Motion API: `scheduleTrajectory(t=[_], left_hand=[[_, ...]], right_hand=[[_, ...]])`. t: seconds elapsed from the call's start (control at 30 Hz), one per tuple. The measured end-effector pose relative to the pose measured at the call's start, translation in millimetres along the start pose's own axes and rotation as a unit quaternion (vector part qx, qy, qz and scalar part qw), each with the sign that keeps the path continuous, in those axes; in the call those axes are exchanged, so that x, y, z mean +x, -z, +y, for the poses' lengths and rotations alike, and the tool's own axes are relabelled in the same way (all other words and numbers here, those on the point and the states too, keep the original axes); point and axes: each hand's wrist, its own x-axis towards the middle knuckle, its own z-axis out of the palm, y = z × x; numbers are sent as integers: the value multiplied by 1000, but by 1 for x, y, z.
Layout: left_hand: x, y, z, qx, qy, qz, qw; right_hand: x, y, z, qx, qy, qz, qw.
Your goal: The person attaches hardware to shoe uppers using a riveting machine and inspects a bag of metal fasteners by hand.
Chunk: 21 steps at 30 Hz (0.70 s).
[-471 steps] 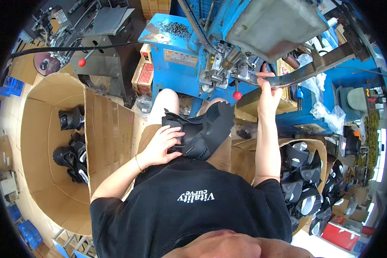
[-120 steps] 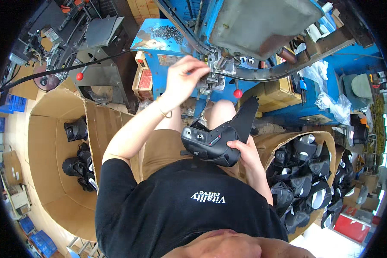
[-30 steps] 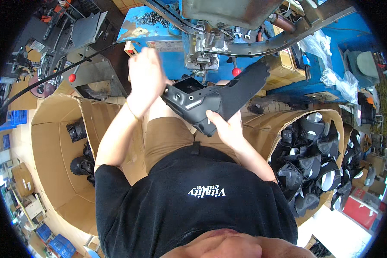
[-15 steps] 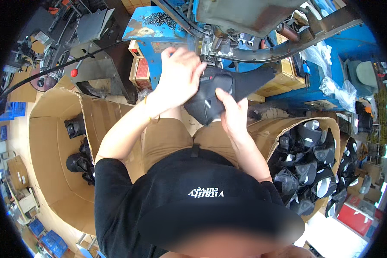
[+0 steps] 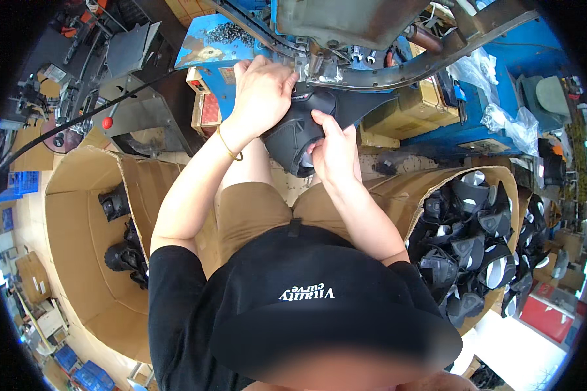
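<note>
Blk boot-like pc [image 5: 287, 140] is up at the machine head [image 5: 314, 65], above the person's lap; its top edge is just under or against the metal, can't tell which b/c contact is hidden. R hand [image 5: 334, 151] grasps it from the R, thumb on the outer face, other fingers curled at the lower edge. L hand [image 5: 265, 94] is at the pc's upper L end, fingers bent, some tips hidden by the head; can't tell if it's pinching the pc or smth small. Pc's flap [image 5: 364, 103] sticks out to the R w/ no hand on it.

Risks, my read: L fingertips are v. close to the metal, so a pinch is poss. if the head moves w/ them there. Pc could twist off line b/c the R hand seems to carry most of it & the flap may drag to one side. L hand also covers the contact pt, so misalignment could go unnoticed. Small blk parts [image 5: 228, 32] lie heaped on the blue machine top [image 5: 202, 53] nearby; a careless L swing might scatter some.
</note>
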Motion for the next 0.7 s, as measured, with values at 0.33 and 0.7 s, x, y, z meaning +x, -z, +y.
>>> scheduleTrajectory(t=[0.33, 0.7], left_hand=[[0, 1, 2, 44, 9, 1, 999], [-5, 2, 8, 4, 28, 54, 998]], right_hand=[[10, 13, -19, 5, -75, -29, 997], [6, 17, -19, -17, -48, -19, 999]])
